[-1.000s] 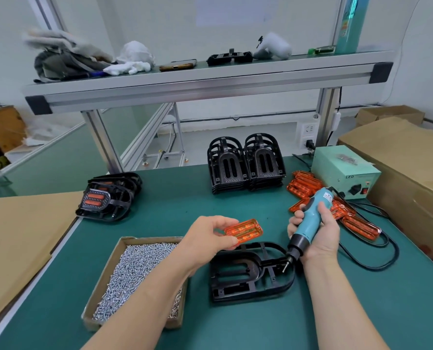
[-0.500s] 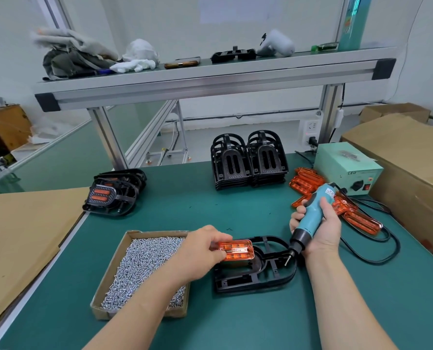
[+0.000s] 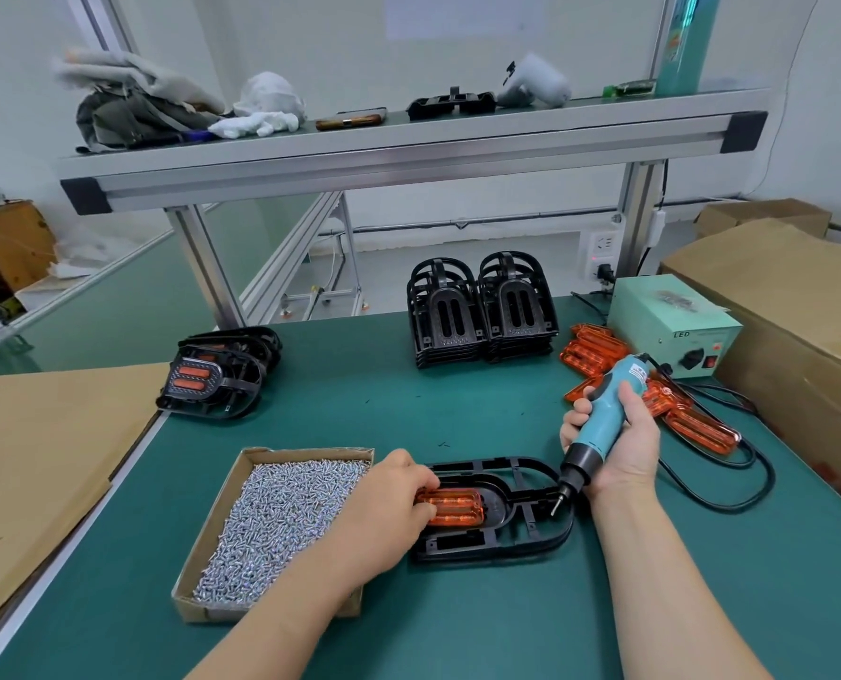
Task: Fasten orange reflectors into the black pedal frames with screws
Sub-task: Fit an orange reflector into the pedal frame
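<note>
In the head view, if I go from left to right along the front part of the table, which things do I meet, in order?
In order: cardboard sheet → box of screws → left hand → orange reflector → electric screwdriver → cardboard box.

We see a green power box [image 3: 673, 326] beside a cardboard box [image 3: 791, 306] at the right. On the shelf [image 3: 408, 154] above lie white gloves [image 3: 256, 124], a phone [image 3: 352, 121] and bundled cloth [image 3: 133, 105]. A cardboard sheet [image 3: 40, 458] lies at our left.
</note>
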`<act>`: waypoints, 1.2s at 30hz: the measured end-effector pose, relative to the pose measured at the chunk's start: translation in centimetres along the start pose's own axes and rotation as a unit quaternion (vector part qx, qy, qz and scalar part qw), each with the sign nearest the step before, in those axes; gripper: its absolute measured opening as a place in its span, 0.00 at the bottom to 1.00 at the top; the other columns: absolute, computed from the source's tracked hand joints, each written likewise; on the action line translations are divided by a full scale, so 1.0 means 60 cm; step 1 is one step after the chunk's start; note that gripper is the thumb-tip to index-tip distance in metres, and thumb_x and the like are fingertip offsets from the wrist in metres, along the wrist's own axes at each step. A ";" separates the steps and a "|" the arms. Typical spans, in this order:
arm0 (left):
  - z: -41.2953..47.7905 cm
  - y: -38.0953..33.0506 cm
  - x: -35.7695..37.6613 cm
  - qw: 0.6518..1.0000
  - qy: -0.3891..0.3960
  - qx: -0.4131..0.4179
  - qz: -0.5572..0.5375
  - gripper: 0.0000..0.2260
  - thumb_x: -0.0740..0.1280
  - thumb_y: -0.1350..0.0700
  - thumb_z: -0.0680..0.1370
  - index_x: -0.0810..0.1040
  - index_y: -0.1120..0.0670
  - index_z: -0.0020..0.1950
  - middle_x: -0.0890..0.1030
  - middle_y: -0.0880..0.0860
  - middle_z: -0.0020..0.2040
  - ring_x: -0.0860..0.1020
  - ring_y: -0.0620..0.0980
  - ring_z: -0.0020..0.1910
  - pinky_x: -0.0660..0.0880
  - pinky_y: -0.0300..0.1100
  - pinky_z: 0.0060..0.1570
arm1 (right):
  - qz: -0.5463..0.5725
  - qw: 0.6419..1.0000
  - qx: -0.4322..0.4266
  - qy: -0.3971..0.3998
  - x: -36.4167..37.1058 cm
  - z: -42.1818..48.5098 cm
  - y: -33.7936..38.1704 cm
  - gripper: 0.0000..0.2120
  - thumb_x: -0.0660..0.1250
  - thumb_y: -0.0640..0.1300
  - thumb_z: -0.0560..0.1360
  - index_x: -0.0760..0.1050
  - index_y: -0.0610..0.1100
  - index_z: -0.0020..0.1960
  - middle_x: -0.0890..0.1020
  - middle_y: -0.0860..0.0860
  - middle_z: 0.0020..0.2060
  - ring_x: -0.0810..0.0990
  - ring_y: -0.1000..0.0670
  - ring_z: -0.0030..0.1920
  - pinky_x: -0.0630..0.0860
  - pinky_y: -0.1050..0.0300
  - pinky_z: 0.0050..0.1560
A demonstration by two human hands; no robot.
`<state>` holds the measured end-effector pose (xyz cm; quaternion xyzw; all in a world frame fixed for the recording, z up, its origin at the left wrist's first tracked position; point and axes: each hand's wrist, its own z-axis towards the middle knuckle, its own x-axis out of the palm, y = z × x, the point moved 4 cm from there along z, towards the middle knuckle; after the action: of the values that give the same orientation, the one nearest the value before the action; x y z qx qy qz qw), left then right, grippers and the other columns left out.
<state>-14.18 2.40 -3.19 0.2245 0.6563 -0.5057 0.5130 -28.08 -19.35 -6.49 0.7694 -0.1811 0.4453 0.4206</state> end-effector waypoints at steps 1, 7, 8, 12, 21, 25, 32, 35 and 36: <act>0.000 -0.001 0.000 1.000 -0.003 0.001 0.004 0.12 0.67 0.54 0.79 0.78 0.50 0.63 0.70 0.47 0.53 0.73 0.47 0.53 0.68 0.37 0.55 | -0.001 1.000 -0.001 0.001 0.000 0.000 0.000 0.15 0.64 0.55 0.79 0.73 0.43 0.47 0.75 0.49 0.35 0.72 0.53 0.30 0.70 0.64 0.26; 0.003 -0.004 -0.002 0.999 -0.042 0.011 -0.024 0.11 0.67 0.54 0.79 0.80 0.51 0.61 0.71 0.46 0.51 0.73 0.45 0.51 0.67 0.35 0.53 | -0.006 1.000 -0.001 0.004 0.003 0.000 -0.001 0.15 0.63 0.55 0.79 0.73 0.43 0.46 0.75 0.49 0.35 0.72 0.53 0.30 0.69 0.64 0.26; 0.005 -0.005 -0.001 0.999 -0.045 0.012 -0.024 0.11 0.68 0.53 0.79 0.80 0.50 0.61 0.72 0.46 0.51 0.73 0.45 0.51 0.67 0.35 0.53 | -0.006 1.000 -0.002 0.003 0.003 0.000 -0.001 0.15 0.63 0.55 0.79 0.73 0.43 0.46 0.75 0.49 0.35 0.71 0.53 0.30 0.69 0.64 0.26; 0.008 -0.012 0.007 0.999 -0.041 0.020 -0.019 0.10 0.67 0.52 0.79 0.80 0.50 0.59 0.72 0.46 0.50 0.74 0.46 0.50 0.69 0.38 0.53 | -0.009 1.000 -0.002 0.005 0.004 0.000 0.000 0.15 0.62 0.55 0.80 0.73 0.43 0.46 0.75 0.49 0.34 0.71 0.54 0.29 0.69 0.65 0.26; 0.008 -0.020 0.012 0.997 -0.037 0.036 0.052 0.13 0.67 0.53 0.78 0.77 0.47 0.63 0.71 0.47 0.56 0.72 0.49 0.57 0.70 0.44 0.59 | -0.010 1.000 -0.007 0.005 0.001 0.002 0.001 0.15 0.63 0.55 0.80 0.73 0.43 0.46 0.75 0.49 0.34 0.71 0.53 0.29 0.68 0.64 0.26; -0.002 -0.042 0.017 0.990 -0.073 0.118 0.037 0.13 0.64 0.57 0.80 0.81 0.46 0.62 0.75 0.48 0.53 0.72 0.49 0.54 0.68 0.42 0.57 | -0.012 1.000 -0.005 0.004 0.003 0.002 -0.001 0.15 0.63 0.55 0.79 0.73 0.43 0.46 0.75 0.49 0.34 0.72 0.53 0.29 0.69 0.64 0.26; 0.005 -0.043 0.033 0.995 -0.013 0.092 0.046 0.13 0.62 0.56 0.82 0.84 0.47 0.60 0.78 0.51 0.53 0.75 0.50 0.55 0.70 0.44 0.56 | -0.010 1.000 -0.007 -0.002 -0.003 0.000 0.002 0.15 0.63 0.55 0.79 0.73 0.43 0.46 0.75 0.49 0.34 0.71 0.53 0.30 0.69 0.64 0.26; 0.001 -0.044 0.032 0.996 -0.022 0.088 0.025 0.12 0.62 0.56 0.82 0.84 0.49 0.60 0.79 0.50 0.55 0.75 0.49 0.57 0.70 0.43 0.59 | -0.006 1.000 -0.004 0.000 -0.003 -0.001 0.003 0.14 0.64 0.55 0.79 0.73 0.43 0.47 0.75 0.49 0.34 0.71 0.53 0.30 0.70 0.64 0.26; -0.001 -0.044 0.029 0.995 -0.032 0.091 0.013 0.12 0.63 0.57 0.82 0.84 0.50 0.60 0.80 0.50 0.55 0.75 0.49 0.57 0.70 0.43 0.59 | -0.006 1.000 -0.004 0.001 -0.002 -0.001 0.004 0.14 0.64 0.55 0.79 0.73 0.43 0.47 0.75 0.49 0.34 0.71 0.53 0.30 0.70 0.64 0.27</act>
<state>-17.02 1.03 -3.61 0.2624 0.5878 -0.5633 0.5179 -28.31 -19.46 -6.48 0.7683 -0.1782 0.4426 0.4267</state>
